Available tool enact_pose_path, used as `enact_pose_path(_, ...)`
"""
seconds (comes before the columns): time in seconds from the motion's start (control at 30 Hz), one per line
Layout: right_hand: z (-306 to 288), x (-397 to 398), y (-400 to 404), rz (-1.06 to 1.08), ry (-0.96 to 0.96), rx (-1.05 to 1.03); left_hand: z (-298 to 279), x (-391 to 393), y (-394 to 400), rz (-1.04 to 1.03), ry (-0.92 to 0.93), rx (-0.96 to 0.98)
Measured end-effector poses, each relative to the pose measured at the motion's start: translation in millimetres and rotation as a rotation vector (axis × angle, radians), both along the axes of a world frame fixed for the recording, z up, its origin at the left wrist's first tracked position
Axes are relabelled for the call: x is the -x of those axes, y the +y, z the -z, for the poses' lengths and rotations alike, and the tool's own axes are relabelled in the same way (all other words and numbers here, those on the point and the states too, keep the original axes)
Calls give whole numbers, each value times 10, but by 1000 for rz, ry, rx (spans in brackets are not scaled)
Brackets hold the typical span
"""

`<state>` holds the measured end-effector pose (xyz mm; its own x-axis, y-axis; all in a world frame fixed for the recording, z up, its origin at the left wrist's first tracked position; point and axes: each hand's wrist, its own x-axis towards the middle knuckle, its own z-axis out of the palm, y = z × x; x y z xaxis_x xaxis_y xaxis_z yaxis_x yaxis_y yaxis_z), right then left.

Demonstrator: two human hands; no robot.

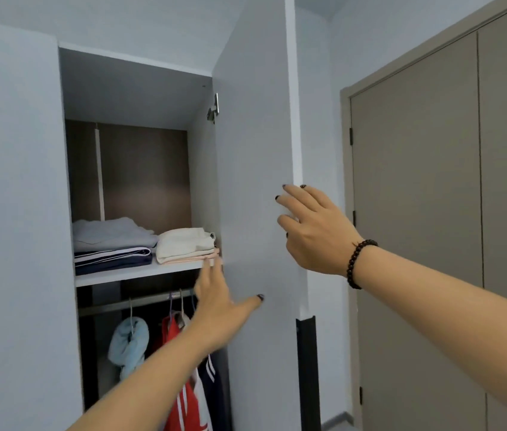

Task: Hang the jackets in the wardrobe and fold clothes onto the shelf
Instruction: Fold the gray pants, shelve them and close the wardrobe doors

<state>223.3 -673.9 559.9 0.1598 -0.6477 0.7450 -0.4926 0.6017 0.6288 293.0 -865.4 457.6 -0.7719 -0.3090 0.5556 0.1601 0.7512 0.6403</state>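
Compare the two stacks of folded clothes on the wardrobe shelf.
The left stack is wider, with a pale grey garment over dark navy ones; the right stack is narrower, cream over a thin pink layer. The left stack sits mid-shelf; the right stack lies beside the open door. Both rest on the white shelf.

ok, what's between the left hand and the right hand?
Head view: only the bare pale face of the open wardrobe door. The left hand is at its inner edge below the shelf, the right hand is at its outer edge.
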Motion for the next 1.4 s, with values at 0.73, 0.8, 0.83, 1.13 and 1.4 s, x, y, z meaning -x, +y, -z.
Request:
enact_pose_path(0.73, 111, 339, -560, -702, -168, 111, 752, 395, 633, -111, 200, 96)
enact_pose_path(0.8, 125, 280, -678, -750, -183, 110, 782, 357, 532, -69, 185, 45)
enact_pose_path(0.83, 134, 251, -742, -770, -188, 110, 796, 324, 475, -46, 172, 21)
enact_pose_path(1.13, 165, -77, -1516, -952, -236, 127, 832, -102, -228, -134, 257, 40)
enact_pose_path(1.4, 315, -406, -2622, -926, -448, 108, 903, -524, -1327, -399, 242, 90)
